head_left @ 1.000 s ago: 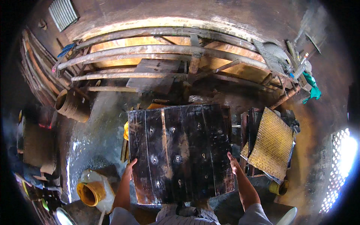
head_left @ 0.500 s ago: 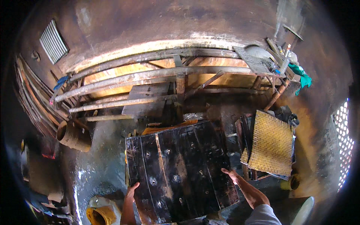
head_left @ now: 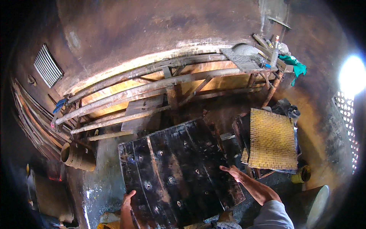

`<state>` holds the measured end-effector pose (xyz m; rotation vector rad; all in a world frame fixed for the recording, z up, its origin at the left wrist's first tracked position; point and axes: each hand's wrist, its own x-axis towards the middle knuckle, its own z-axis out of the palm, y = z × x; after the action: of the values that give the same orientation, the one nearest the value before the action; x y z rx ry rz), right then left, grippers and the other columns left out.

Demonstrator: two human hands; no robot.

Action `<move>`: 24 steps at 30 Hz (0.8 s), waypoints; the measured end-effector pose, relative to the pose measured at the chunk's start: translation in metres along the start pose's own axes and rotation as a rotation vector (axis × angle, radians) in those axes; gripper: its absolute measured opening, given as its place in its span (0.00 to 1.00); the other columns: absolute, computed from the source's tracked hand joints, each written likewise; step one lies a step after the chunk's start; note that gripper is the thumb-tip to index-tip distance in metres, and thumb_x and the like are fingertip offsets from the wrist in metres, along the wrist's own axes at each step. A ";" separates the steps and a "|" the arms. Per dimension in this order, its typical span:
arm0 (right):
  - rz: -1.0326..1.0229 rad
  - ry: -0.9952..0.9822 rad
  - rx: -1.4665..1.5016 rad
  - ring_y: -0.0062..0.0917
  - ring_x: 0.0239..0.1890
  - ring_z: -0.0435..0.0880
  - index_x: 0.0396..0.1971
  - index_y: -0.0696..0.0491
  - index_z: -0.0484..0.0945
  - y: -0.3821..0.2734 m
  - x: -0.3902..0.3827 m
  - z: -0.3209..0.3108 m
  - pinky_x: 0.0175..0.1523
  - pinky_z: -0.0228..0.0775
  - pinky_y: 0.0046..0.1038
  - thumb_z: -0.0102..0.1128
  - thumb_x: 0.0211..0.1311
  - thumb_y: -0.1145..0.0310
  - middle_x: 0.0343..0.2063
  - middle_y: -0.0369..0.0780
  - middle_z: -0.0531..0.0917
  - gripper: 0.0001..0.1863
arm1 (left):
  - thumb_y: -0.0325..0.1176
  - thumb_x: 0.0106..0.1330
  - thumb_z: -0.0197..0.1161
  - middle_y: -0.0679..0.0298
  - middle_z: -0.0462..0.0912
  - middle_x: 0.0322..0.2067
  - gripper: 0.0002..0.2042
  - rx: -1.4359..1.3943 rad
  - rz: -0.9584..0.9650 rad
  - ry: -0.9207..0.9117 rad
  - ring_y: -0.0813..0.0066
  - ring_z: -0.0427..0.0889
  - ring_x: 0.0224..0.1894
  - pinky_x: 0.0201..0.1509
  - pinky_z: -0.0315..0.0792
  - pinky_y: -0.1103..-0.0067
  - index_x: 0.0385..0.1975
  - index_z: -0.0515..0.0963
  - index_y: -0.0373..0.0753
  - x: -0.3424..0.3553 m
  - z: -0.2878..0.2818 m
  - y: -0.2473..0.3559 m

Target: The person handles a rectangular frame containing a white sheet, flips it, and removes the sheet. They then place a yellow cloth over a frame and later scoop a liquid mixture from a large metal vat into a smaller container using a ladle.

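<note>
A large, dark, nearly square board point(head_left: 177, 173) with several small worn holes and pale lengthwise streaks lies in front of me, close to my body. My left hand point(head_left: 128, 199) grips its left edge, thumb on top and the other fingers hidden under the edge. On the opposite edge, my right hand point(head_left: 231, 173) is closed the same way, its thumb pointing inward over the surface. The board is turned slightly, its far right corner higher in view than its far left one. What lies under it is hidden.
To the right, a yellow woven mat point(head_left: 272, 139) tops a stack of dark panels. Behind runs a rack of long wooden poles point(head_left: 152, 86), with a grey slab point(head_left: 248, 59) and green cloth point(head_left: 295, 65) at its right end. A rusty bucket point(head_left: 78, 156) and leaning planks point(head_left: 32, 114) are at left.
The board has shifted a little left and turned counter-clockwise, with both hands still on its edges. Orange material behind its far edge no longer shows. My view has also swung somewhat right.
</note>
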<state>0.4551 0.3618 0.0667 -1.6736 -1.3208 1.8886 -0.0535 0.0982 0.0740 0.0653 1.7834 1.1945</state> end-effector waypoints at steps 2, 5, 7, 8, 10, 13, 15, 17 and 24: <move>0.003 -0.051 0.099 0.32 0.67 0.56 0.61 0.58 0.64 -0.012 -0.015 -0.010 0.68 0.44 0.39 0.69 0.46 0.41 0.59 0.46 0.69 0.48 | 0.38 0.45 0.74 0.58 0.80 0.39 0.26 -0.088 0.066 -0.023 0.61 0.81 0.38 0.45 0.75 0.67 0.44 0.75 0.32 0.001 -0.008 0.003; -0.037 -0.193 0.414 0.29 0.52 0.74 0.56 0.56 0.68 -0.034 -0.049 -0.036 0.58 0.64 0.36 0.66 0.52 0.55 0.48 0.41 0.77 0.34 | 0.34 0.45 0.74 0.57 0.79 0.43 0.29 -0.178 0.325 0.050 0.61 0.78 0.44 0.50 0.73 0.66 0.50 0.73 0.34 0.019 -0.038 -0.016; -0.129 -0.125 0.508 0.27 0.45 0.77 0.54 0.57 0.68 -0.029 -0.081 -0.080 0.51 0.71 0.34 0.64 0.53 0.58 0.45 0.40 0.77 0.31 | 0.33 0.45 0.73 0.58 0.77 0.48 0.32 -0.261 0.264 -0.116 0.60 0.75 0.49 0.54 0.71 0.65 0.54 0.70 0.36 -0.023 0.013 0.008; -0.267 -0.258 0.576 0.27 0.48 0.76 0.57 0.57 0.65 -0.026 -0.090 -0.104 0.53 0.70 0.35 0.65 0.51 0.59 0.46 0.42 0.77 0.35 | 0.33 0.47 0.72 0.59 0.75 0.50 0.32 -0.302 0.385 -0.149 0.60 0.74 0.51 0.55 0.70 0.65 0.55 0.69 0.37 -0.033 0.025 0.002; -0.579 -0.201 0.375 0.32 0.52 0.73 0.62 0.61 0.57 -0.069 -0.154 -0.139 0.58 0.65 0.34 0.68 0.43 0.56 0.55 0.45 0.71 0.47 | 0.33 0.49 0.70 0.60 0.74 0.52 0.31 -0.409 0.518 -0.243 0.59 0.73 0.53 0.57 0.69 0.64 0.56 0.68 0.38 -0.087 0.079 0.008; -0.701 0.200 0.087 0.30 0.49 0.75 0.64 0.59 0.56 -0.095 -0.259 -0.230 0.54 0.66 0.30 0.69 0.37 0.56 0.52 0.44 0.72 0.52 | 0.34 0.54 0.65 0.60 0.74 0.51 0.29 -0.501 0.492 -0.429 0.59 0.73 0.53 0.57 0.70 0.62 0.58 0.65 0.41 -0.131 0.171 -0.013; -0.660 0.216 -0.008 0.26 0.42 0.78 0.65 0.54 0.56 -0.133 -0.346 -0.279 0.49 0.68 0.26 0.73 0.26 0.55 0.43 0.42 0.78 0.58 | 0.39 0.59 0.64 0.61 0.75 0.49 0.25 -0.630 0.312 -0.639 0.62 0.74 0.52 0.56 0.71 0.62 0.56 0.67 0.43 -0.087 0.211 -0.069; -0.638 0.404 -0.076 0.35 0.60 0.66 0.63 0.58 0.58 -0.168 -0.437 -0.280 0.64 0.55 0.35 0.74 0.16 0.60 0.57 0.46 0.70 0.61 | 0.51 0.60 0.60 0.62 0.77 0.48 0.25 -0.459 0.298 -0.838 0.64 0.75 0.52 0.57 0.70 0.64 0.52 0.72 0.42 -0.112 0.291 -0.092; -0.756 0.825 -0.783 0.34 0.49 0.74 0.55 0.61 0.65 -0.226 -0.585 -0.261 0.58 0.61 0.31 0.74 0.14 0.58 0.45 0.44 0.77 0.55 | 0.60 0.60 0.55 0.59 0.70 0.55 0.32 -0.920 0.052 -1.363 0.54 0.70 0.56 0.64 0.60 0.54 0.59 0.65 0.45 -0.230 0.595 -0.148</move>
<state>0.7771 0.1717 0.6345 -1.5696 -1.9591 0.1862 0.5646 0.3140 0.0785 0.2964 0.0132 1.3606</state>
